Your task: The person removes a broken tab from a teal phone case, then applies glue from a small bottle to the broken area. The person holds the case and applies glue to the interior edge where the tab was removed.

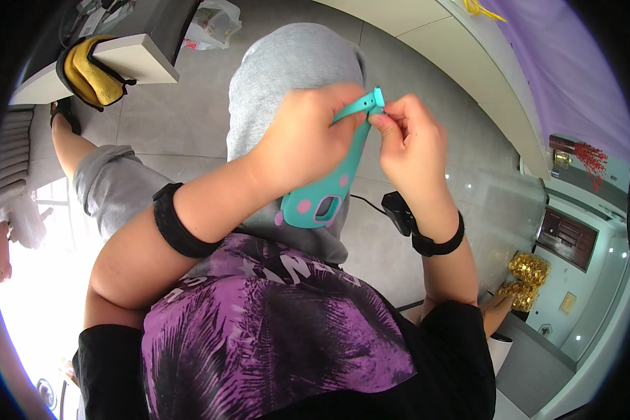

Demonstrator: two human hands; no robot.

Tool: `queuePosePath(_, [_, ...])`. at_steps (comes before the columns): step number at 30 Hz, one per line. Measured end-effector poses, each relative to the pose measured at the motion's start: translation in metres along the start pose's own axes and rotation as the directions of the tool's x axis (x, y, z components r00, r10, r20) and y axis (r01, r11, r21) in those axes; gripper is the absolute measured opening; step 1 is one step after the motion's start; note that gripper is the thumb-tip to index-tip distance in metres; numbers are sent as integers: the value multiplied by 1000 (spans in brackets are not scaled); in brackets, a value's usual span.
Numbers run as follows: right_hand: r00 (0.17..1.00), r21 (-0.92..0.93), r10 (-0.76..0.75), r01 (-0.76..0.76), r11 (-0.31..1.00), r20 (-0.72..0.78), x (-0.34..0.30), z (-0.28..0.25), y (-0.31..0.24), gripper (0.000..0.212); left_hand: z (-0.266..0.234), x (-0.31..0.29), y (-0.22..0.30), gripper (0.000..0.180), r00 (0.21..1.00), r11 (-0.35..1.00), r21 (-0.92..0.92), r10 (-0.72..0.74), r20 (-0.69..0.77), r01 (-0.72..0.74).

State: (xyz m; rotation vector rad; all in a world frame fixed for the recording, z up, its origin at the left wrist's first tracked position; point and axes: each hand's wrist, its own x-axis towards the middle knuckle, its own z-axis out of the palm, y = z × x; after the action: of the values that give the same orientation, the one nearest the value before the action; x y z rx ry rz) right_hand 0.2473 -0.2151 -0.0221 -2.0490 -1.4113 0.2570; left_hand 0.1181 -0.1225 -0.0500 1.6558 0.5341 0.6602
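Note:
A teal, rubbery-looking case (313,210) with pink spots hangs between my hands over my lap. Near its lower end is a pink-rimmed opening with something dark inside. A teal strap (357,107) with small holes sticks up at its top. My left hand (313,129) is closed around the strap and the upper part of the case, its fingers partly hidden behind the back of the hand. Thumb and fingertips of my right hand (414,136) pinch together at the strap's end, just right of the left fingers. What exactly the right fingertips cover is hidden.
At the upper left, a yellow and black cloth (94,73) hangs over a white table edge (143,59). A clear plastic bag (213,26) lies beyond it. A black device (397,212) sits by my right wristband. Pale cabinets (462,63) curve along the right.

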Motion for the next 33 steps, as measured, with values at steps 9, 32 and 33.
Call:
queuePosePath(9, [969,-78,-208,220,972,136,9,-3,-5,16,-23,-1,5,19,943,958,15,-283,173,285])
queuePosePath(32, [900,209,127,-231,950,417,13,20,-9,6,-44,-24,6,26,878,881,-50,-461,130,470])
queuePosePath(33, [906,234,118,-228,945,407,15,20,-8,6,-42,-24,4,24,898,898,-81,-422,124,433])
